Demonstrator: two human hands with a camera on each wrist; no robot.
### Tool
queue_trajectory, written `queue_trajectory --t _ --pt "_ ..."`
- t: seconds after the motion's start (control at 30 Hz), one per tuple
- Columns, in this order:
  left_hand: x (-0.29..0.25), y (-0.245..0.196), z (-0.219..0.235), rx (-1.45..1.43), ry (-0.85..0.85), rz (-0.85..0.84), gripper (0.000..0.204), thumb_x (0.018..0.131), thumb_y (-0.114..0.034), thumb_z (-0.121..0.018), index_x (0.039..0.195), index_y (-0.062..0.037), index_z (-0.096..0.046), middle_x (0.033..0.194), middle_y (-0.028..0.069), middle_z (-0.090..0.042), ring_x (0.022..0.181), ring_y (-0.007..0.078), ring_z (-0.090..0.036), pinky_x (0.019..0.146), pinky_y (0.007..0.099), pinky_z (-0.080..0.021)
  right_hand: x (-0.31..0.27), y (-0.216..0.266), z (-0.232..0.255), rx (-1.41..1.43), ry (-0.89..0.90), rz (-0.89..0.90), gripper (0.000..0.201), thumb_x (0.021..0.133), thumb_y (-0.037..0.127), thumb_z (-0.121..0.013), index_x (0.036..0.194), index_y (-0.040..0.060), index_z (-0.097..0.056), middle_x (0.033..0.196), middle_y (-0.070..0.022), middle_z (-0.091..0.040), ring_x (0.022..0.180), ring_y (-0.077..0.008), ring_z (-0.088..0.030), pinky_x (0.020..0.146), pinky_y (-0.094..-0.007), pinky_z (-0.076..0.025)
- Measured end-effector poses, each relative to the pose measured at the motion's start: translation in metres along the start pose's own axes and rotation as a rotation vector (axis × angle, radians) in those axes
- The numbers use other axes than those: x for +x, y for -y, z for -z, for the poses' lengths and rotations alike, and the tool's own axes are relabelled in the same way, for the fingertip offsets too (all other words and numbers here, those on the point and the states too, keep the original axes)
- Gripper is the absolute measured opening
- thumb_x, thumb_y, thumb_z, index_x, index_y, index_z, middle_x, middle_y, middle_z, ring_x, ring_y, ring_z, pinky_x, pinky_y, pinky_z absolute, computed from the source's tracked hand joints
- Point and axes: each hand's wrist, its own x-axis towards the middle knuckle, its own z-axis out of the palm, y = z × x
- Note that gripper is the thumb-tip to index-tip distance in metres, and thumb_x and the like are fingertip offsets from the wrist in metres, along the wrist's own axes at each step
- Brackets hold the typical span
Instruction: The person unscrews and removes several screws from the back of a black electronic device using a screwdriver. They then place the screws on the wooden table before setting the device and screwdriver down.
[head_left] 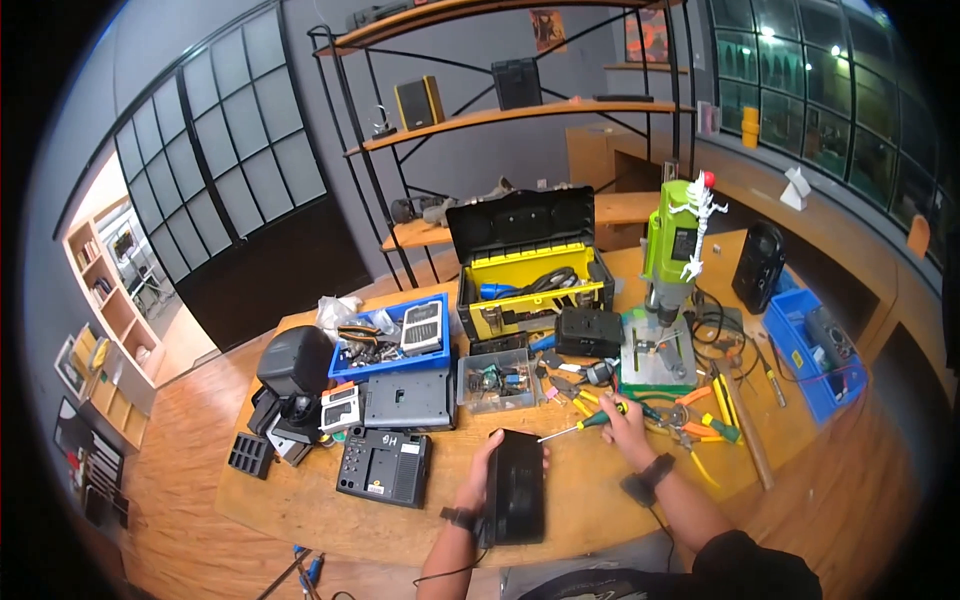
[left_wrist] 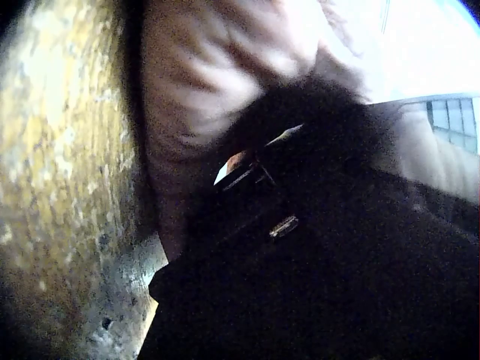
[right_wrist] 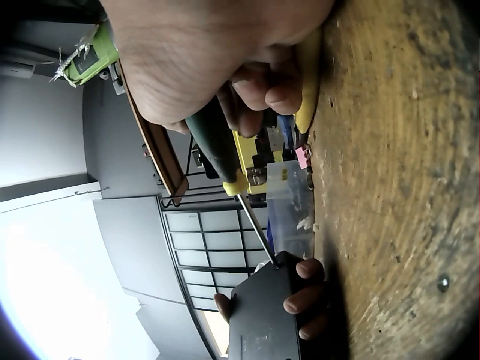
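Note:
My left hand [head_left: 486, 470] grips a black rectangular device [head_left: 518, 488] near the table's front edge, thumb on one side and fingertips on the other. In the left wrist view the dark device [left_wrist: 322, 270] fills most of the picture, with the palm [left_wrist: 225, 67] against it. My right hand [head_left: 627, 436] holds a screwdriver [head_left: 574, 430] with a green and yellow handle, its shaft pointing left. The right wrist view shows the screwdriver's shaft [right_wrist: 257, 231] ending right at a corner of the device [right_wrist: 262, 307], beside the left fingertips [right_wrist: 304, 300].
Left of the device lies another black unit [head_left: 384, 468]. Behind are a parts box [head_left: 497, 398], a blue bin [head_left: 446, 340] and an open toolbox [head_left: 535, 310]. A green drill press [head_left: 672, 240] stands back right. Pliers [head_left: 690, 425] and a hammer [head_left: 752, 440] lie right.

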Motion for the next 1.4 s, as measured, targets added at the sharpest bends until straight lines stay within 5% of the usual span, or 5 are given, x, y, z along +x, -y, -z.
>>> queue_trajectory --t 0.17,0.27,0.83,1.4 --pt "-0.003 -0.005 -0.011 -0.063 0.013 0.004 0.063 0.106 -0.054 -0.042 0.135 0.0005 -0.056 0.122 0.0231 -0.069 0.104 0.032 -0.071 0.092 0.0437 -0.059 0.002 0.0 0.002 -0.013 0.005 0.003 0.031 0.103 0.028 -0.067 0.083 0.0054 -0.06 0.064 0.0005 -0.054 0.044 -0.0049 -0.044 0.04 -0.0248 -0.037" --pt "0.002 0.0 -0.004 -0.029 -0.005 -0.031 0.073 0.103 -0.061 -0.042 0.139 0.0012 -0.054 0.124 0.0269 -0.067 0.106 0.036 -0.071 0.088 0.0471 -0.061 0.0 0.002 0.0 -0.041 0.0 -0.004 0.031 0.103 0.029 -0.067 0.084 0.005 -0.06 0.064 0.0006 -0.055 0.044 -0.0048 -0.045 0.04 -0.0247 -0.037" --pt "0.001 -0.001 -0.005 -0.124 0.012 -0.037 0.064 0.105 -0.054 -0.044 0.135 0.0007 -0.055 0.119 0.0247 -0.069 0.1 0.0332 -0.073 0.086 0.046 -0.063 0.0 -0.01 0.001 -0.102 -0.01 0.097 0.034 0.108 0.029 -0.059 0.085 0.0035 -0.06 0.062 0.0025 -0.046 0.043 -0.0046 -0.038 0.041 -0.0246 -0.036" --pt "0.001 0.001 -0.009 -0.102 0.009 -0.058 0.062 0.104 -0.054 -0.044 0.135 -0.0022 -0.054 0.122 0.0271 -0.068 0.102 0.0353 -0.072 0.084 0.0471 -0.062 0.001 -0.015 0.001 -0.092 -0.058 0.097 0.033 0.103 0.03 -0.067 0.082 0.0054 -0.061 0.061 0.0037 -0.05 0.044 -0.0042 -0.044 0.04 -0.0238 -0.032"
